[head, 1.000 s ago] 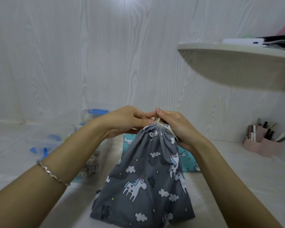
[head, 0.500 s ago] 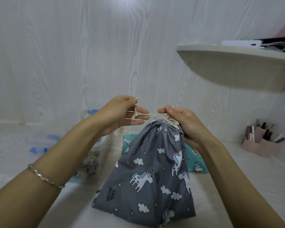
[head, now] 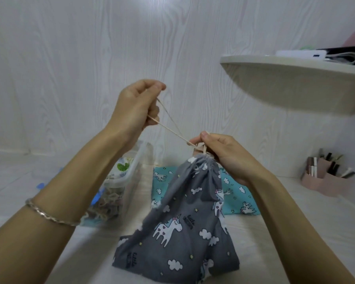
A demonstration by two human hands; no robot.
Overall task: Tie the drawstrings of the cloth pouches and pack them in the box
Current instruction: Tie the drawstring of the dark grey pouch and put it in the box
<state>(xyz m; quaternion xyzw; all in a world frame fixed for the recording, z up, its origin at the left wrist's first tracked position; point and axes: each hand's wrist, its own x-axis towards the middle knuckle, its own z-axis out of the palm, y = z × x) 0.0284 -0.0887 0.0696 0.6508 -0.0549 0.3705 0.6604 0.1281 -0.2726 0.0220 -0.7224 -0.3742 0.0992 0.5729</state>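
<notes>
A silver bracelet [head: 49, 215] circles the left wrist at the near left. Beyond that forearm a clear plastic box [head: 131, 169] stands on the white worktop [head: 307, 218], with patterned cloth bundled inside it; what the pieces are cannot be made out.

The left hand [head: 135, 107] is raised above the box with its fingers curled, thumb and forefinger pinching the beige drawstring [head: 169, 131]. Two strands run taut from that hand, down and to the right, to the neck of the grey unicorn pouch [head: 184, 224].

This pouch is held up by its gathered mouth, its lower edge resting on the worktop in the centre, just right of the box. Behind it a teal unicorn pouch [head: 241, 194] lies flat on the worktop, showing on both sides of the grey one.

The right hand [head: 225, 154] is closed at the gathered neck, its thumb and fingertips pinching the cord where the strands meet the fabric.

Further right a white wall shelf [head: 291, 83] juts out overhead, carrying a white power bank [head: 301, 54] and a cable. Below it, at the far right of the worktop, a pink organiser [head: 324, 182] holds small cosmetics.
</notes>
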